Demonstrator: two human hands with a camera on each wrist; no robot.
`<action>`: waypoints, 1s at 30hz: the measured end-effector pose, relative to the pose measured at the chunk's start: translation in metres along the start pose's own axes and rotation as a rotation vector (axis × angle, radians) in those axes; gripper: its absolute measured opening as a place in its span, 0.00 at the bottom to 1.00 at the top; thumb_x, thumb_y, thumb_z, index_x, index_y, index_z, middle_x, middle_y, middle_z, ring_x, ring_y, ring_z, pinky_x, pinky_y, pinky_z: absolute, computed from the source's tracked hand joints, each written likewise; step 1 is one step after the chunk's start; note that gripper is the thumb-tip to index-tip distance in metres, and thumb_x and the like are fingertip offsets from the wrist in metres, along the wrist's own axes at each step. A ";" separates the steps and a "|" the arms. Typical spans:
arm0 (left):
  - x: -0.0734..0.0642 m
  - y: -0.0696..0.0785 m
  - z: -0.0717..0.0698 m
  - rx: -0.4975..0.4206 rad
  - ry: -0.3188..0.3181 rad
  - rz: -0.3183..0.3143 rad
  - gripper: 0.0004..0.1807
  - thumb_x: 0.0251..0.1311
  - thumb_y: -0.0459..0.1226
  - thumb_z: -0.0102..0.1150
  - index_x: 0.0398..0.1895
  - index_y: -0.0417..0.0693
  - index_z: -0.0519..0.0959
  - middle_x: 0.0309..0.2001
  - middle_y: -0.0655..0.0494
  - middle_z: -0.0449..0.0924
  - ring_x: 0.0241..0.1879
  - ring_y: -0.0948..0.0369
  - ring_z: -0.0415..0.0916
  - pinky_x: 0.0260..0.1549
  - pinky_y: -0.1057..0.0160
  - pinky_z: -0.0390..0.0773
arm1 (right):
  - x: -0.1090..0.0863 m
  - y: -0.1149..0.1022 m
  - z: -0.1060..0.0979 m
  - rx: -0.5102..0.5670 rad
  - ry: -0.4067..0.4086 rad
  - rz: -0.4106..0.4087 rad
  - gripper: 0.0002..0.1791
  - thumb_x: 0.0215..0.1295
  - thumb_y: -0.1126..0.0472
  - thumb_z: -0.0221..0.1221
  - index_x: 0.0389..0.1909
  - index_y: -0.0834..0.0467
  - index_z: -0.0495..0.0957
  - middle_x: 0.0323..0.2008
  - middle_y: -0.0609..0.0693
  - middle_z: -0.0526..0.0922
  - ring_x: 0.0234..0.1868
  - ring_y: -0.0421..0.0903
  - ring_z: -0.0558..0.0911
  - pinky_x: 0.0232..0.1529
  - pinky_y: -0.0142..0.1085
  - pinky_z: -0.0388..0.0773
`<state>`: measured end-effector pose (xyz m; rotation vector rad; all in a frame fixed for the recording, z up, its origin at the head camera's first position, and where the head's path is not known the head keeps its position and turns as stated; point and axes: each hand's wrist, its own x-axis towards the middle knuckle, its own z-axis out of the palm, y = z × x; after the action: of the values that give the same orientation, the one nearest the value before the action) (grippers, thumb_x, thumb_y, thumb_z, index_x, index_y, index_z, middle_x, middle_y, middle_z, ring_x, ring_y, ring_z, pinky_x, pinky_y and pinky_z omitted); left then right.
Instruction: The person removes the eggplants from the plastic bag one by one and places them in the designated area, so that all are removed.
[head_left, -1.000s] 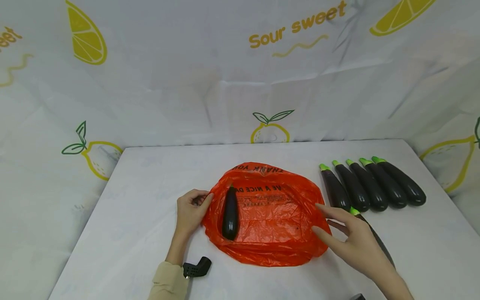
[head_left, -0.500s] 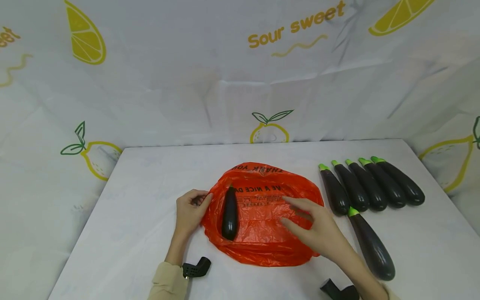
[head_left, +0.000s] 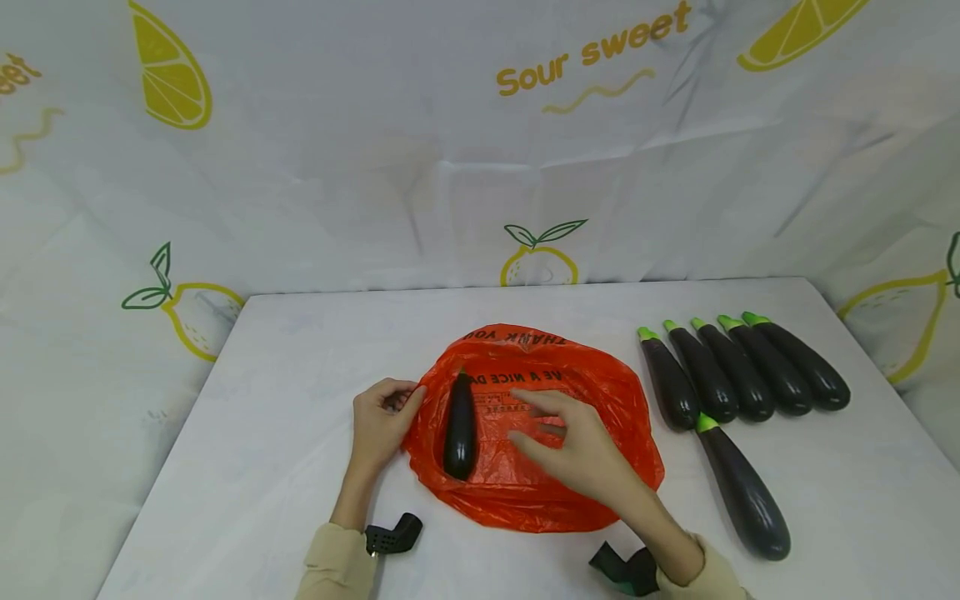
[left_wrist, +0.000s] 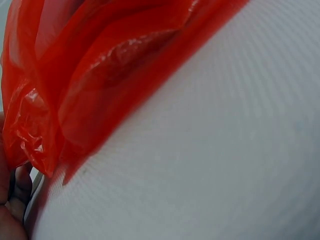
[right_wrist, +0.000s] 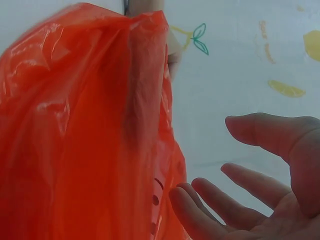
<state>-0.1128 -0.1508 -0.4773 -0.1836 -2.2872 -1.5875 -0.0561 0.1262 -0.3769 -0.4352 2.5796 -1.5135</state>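
An orange-red plastic bag (head_left: pixel 525 517) lies spread on the table with its mouth open upward. Inside it, toward the left, rests one dark eggplant (head_left: pixel 461 429). My left hand (head_left: pixel 382 421) pinches the bag's left rim between thumb and fingers; the left wrist view shows the gathered bag (left_wrist: pixel 120 75) beside the left fingers (left_wrist: pixel 10 190). Above the bag's middle, right of the eggplant, is my right hand (head_left: pixel 573 446), thumb and fingers spread and holding nothing. The right wrist view has this right hand (right_wrist: pixel 270 195) apart from the eggplant, which is hidden there by the bag (right_wrist: pixel 75 125).
Several eggplants (head_left: pixel 707 375) with green stem ends lie in a row at the table's right. A lone eggplant (head_left: pixel 744 492) lies below them, its stem end near the row. A white cloth with lemon prints (head_left: pixel 540 262) hangs behind the white table (head_left: pixel 285 433).
My right hand has moved left from the bag's right rim to over its middle, uncovering the lone eggplant. My left hand and the eggplant in the bag have stayed in place.
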 end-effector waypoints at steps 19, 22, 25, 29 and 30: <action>0.000 -0.002 -0.001 0.008 -0.009 0.016 0.02 0.61 0.34 0.71 0.34 0.45 0.89 0.27 0.51 0.85 0.27 0.66 0.73 0.30 0.76 0.75 | 0.020 0.001 0.047 0.125 -0.058 0.047 0.29 0.62 0.60 0.70 0.64 0.62 0.78 0.60 0.62 0.81 0.54 0.60 0.84 0.51 0.49 0.86; 0.000 -0.002 -0.001 0.012 -0.007 0.016 0.02 0.61 0.34 0.71 0.34 0.45 0.89 0.27 0.50 0.85 0.27 0.66 0.73 0.30 0.76 0.75 | 0.021 0.002 0.052 0.107 -0.056 0.050 0.30 0.62 0.58 0.71 0.64 0.62 0.78 0.60 0.62 0.81 0.54 0.60 0.84 0.49 0.48 0.87; -0.001 0.000 -0.001 0.013 -0.003 0.016 0.02 0.60 0.33 0.72 0.34 0.44 0.89 0.27 0.50 0.84 0.27 0.67 0.72 0.30 0.76 0.75 | 0.021 0.004 0.055 0.093 -0.049 0.061 0.30 0.61 0.58 0.72 0.64 0.62 0.78 0.60 0.62 0.80 0.53 0.59 0.84 0.46 0.46 0.87; -0.001 0.001 0.000 0.018 0.008 0.018 0.02 0.58 0.31 0.72 0.34 0.42 0.89 0.27 0.49 0.85 0.27 0.68 0.72 0.30 0.76 0.74 | 0.022 0.006 0.060 0.072 -0.030 0.075 0.32 0.60 0.56 0.73 0.65 0.61 0.77 0.60 0.61 0.79 0.52 0.57 0.83 0.45 0.43 0.88; 0.000 0.001 0.001 0.019 0.011 0.019 0.02 0.58 0.31 0.72 0.34 0.42 0.89 0.27 0.49 0.85 0.27 0.68 0.72 0.30 0.76 0.74 | 0.022 0.006 0.062 0.067 -0.025 0.076 0.33 0.60 0.56 0.73 0.65 0.61 0.77 0.60 0.61 0.79 0.52 0.56 0.83 0.45 0.42 0.88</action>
<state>-0.1122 -0.1499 -0.4768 -0.1911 -2.2852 -1.5529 -0.0629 0.0709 -0.4119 -0.3427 2.4888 -1.5537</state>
